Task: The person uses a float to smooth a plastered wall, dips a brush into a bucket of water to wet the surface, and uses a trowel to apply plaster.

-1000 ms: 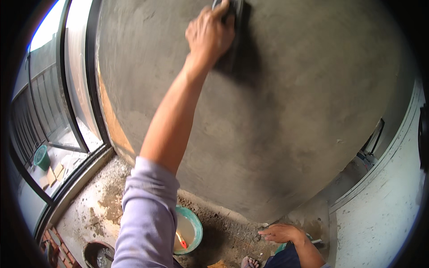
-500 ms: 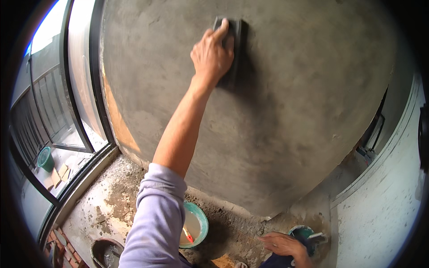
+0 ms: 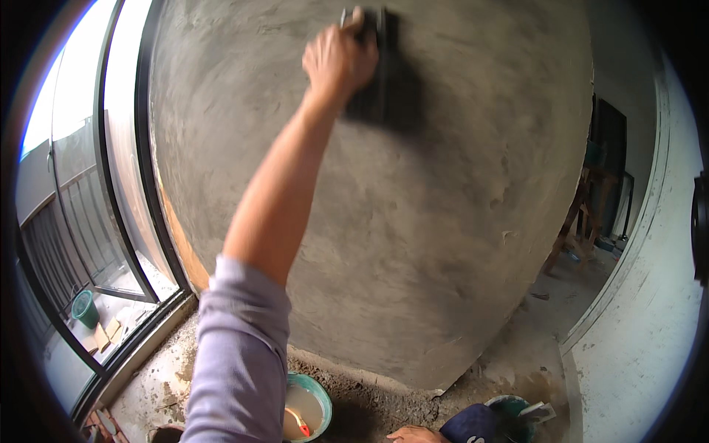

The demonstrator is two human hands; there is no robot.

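My left hand (image 3: 338, 63), at the end of a lilac sleeve, reaches up the grey plastered wall (image 3: 443, 221). It is closed on a dark rectangular plastering float (image 3: 369, 96), which lies against the upper wall; motion blurs it, and the hand covers its handle. My right hand (image 3: 415, 435) shows only partly at the lower edge. Its visible fingers point left, stretched out and holding nothing I can see, beside dark blue cloth (image 3: 469, 422) with a white mark.
Below the wall stands a green basin (image 3: 325, 402) of cloudy water with a red-and-pale-handled brush (image 3: 301, 422) in it. A green bucket (image 3: 509, 404) with a flat tool is near the right hand. A framed glass door (image 3: 122, 177) borders the left; a white panel (image 3: 635, 325) the right.
My left hand and the float are higher in the picture. The view has shifted, showing more beyond the wall's right edge. My right hand sits lower and farther left, mostly cut off.
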